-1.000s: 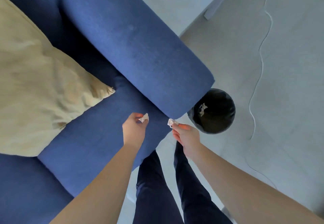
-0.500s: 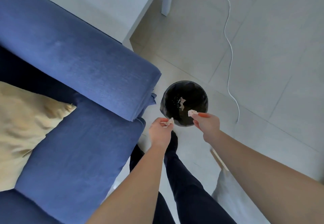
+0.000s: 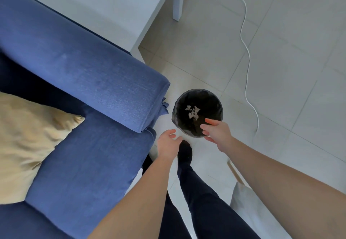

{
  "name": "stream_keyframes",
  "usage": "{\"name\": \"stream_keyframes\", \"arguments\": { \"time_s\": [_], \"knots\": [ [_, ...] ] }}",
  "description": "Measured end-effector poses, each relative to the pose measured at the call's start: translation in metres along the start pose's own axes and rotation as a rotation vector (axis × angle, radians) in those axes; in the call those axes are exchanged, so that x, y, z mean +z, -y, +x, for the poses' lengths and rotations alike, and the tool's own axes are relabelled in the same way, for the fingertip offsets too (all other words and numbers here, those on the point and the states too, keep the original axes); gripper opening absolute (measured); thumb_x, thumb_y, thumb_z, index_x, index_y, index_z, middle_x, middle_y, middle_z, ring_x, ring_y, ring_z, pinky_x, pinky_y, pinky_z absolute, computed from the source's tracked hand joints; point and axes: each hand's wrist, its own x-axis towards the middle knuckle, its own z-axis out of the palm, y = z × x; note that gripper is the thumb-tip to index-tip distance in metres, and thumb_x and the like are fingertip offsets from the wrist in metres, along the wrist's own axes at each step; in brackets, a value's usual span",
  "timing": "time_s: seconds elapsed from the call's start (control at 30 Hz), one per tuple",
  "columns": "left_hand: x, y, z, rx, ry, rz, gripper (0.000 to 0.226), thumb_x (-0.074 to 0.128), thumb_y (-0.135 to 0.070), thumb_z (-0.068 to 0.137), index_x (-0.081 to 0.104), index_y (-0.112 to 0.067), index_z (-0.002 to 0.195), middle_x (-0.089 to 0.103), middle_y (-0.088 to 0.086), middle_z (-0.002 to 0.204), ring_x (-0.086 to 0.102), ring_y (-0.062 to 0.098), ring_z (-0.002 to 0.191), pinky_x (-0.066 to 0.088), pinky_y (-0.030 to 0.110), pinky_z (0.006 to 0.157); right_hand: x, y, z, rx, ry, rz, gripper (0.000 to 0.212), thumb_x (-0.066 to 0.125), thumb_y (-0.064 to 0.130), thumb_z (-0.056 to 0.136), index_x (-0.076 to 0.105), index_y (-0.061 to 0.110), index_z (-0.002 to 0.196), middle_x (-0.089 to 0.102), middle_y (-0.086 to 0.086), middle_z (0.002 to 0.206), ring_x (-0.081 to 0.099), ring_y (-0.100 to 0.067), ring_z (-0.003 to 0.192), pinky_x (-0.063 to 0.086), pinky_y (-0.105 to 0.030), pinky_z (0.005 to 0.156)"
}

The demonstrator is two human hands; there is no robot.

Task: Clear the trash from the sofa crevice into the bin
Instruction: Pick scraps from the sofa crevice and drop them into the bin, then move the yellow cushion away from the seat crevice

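Both hands empty, fingers spread. Right hand hovers over the near rim of the bin; left hand hangs just beside the rim, over the floor between bin and sofa.

Step in hand, as judged: release of scraps into the bin. To do it well, each hand should open squarely above the bin's mouth, not at its edge; light paper drifts, so the left hand's spot outside the rim risks a miss.

Bin: round, lined in black, standing on the tiled floor near the sofa arm's end. Contents: a few pale crumpled scraps of trash lying at the bottom, near the centre. Exact count unclear, perhaps three or four pieces, since they overlap in the dark liner.

The sofa crevice beside the tan cushion is in shadow; no trash visible there
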Motion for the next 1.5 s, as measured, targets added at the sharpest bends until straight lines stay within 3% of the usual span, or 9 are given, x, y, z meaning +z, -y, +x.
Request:
{"name": "stream_keyframes", "arguments": {
  "time_s": [0.27, 0.53, 0.63, 0.7, 0.83, 1.0, 1.27, 1.4, 1.5],
  "knots": [
    [-0.060, 0.003, -0.034, -0.021, -0.070, -0.015, 0.044, 0.071, -0.027, 0.097, 0.065, -0.019, 0.140, 0.071, 0.001, 0.128, 0.064, 0.013, 0.103, 0.038, 0.009, 0.060, 0.009, 0.034, -0.043, -0.116, 0.067, -0.065, 0.044, 0.074, 0.008, 0.093, 0.070, 0.013, 0.136, 0.073, -0.008, 0.098, 0.067, -0.021, 0.088, 0.060, -0.045, 0.099],
    [-0.137, 0.008, -0.089, -0.038, -0.207, -0.200, 0.048, 0.070, -0.032, 0.095, 0.065, -0.022, 0.141, 0.073, -0.003, 0.125, 0.069, 0.018, 0.110, 0.060, 0.036, 0.091, 0.040, 0.092, -0.115, -0.354, 0.162, -0.215, 0.043, 0.076, 0.017, 0.091, 0.073, 0.021, 0.134, 0.078, -0.001, 0.114, 0.074, -0.015, 0.100, 0.061, -0.034, 0.094],
    [-0.163, 0.010, -0.109, -0.008, -0.256, -0.268, 0.045, 0.070, -0.030, 0.098, 0.063, -0.020, 0.141, 0.071, -0.002, 0.130, 0.066, 0.015, 0.110, 0.052, 0.023, 0.080, 0.060, 0.104, -0.139, -0.424, 0.215, -0.286, 0.044, 0.078, 0.018, 0.091, 0.072, 0.020, 0.135, 0.077, 0.000, 0.116, 0.072, -0.011, 0.101, 0.061, -0.033, 0.092],
    [-0.181, 0.013, -0.119, 0.005, -0.290, -0.322, 0.045, 0.070, -0.029, 0.098, 0.063, -0.019, 0.142, 0.071, -0.001, 0.131, 0.067, 0.016, 0.116, 0.051, 0.024, 0.086, 0.077, 0.110, -0.157, -0.464, 0.252, -0.341, 0.044, 0.079, 0.017, 0.092, 0.071, 0.021, 0.135, 0.075, 0.001, 0.115, 0.071, -0.009, 0.098, 0.060, -0.035, 0.094],
    [-0.224, 0.023, -0.137, -0.007, -0.355, -0.409, 0.046, 0.070, -0.030, 0.098, 0.063, -0.020, 0.142, 0.071, -0.003, 0.129, 0.068, 0.016, 0.117, 0.054, 0.030, 0.098, 0.121, 0.120, -0.194, -0.554, 0.305, -0.465, 0.044, 0.079, 0.018, 0.091, 0.072, 0.019, 0.134, 0.074, 0.000, 0.119, 0.071, -0.014, 0.097, 0.060, -0.042, 0.099],
    [-0.289, 0.051, -0.151, -0.030, -0.460, -0.495, 0.046, 0.069, -0.033, 0.098, 0.064, -0.023, 0.142, 0.072, -0.004, 0.126, 0.070, 0.017, 0.112, 0.047, 0.017, 0.068, 0.190, 0.125, -0.232, -0.641, 0.376, -0.598, 0.046, 0.081, 0.023, 0.089, 0.072, 0.024, 0.133, 0.073, 0.004, 0.123, 0.070, -0.007, 0.103, 0.061, -0.027, 0.082],
    [-0.394, 0.118, -0.146, -0.131, -0.604, -0.617, 0.048, 0.065, -0.039, 0.101, 0.059, -0.023, 0.145, 0.065, -0.005, 0.132, 0.062, 0.015, 0.107, 0.050, 0.030, 0.083, 0.321, 0.124, -0.273, -0.690, 0.473, -0.734, 0.056, 0.081, 0.027, 0.088, 0.066, 0.023, 0.142, 0.068, 0.006, 0.133, 0.068, -0.004, 0.102, 0.063, -0.033, 0.088],
    [-0.441, 0.157, -0.134, -0.207, -0.653, -0.683, 0.056, 0.064, -0.046, 0.099, 0.055, -0.022, 0.149, 0.063, -0.007, 0.132, 0.069, 0.022, 0.110, 0.053, 0.032, 0.086, 0.388, 0.120, -0.276, -0.691, 0.491, -0.782, 0.070, 0.085, 0.041, 0.079, 0.063, 0.029, 0.144, 0.064, 0.007, 0.141, 0.063, -0.014, 0.125, 0.060, -0.044, 0.100],
    [-0.479, 0.191, -0.122, -0.256, -0.720, -0.720, 0.063, 0.063, -0.051, 0.098, 0.048, -0.023, 0.154, 0.058, -0.006, 0.142, 0.068, 0.024, 0.112, 0.053, 0.035, 0.083, 0.444, 0.120, -0.278, -0.670, 0.511, -0.821, 0.089, 0.088, 0.044, 0.079, 0.048, 0.030, 0.157, 0.050, 0.004, 0.157, 0.061, -0.014, 0.127, 0.054, -0.045, 0.108]
  ]
}}
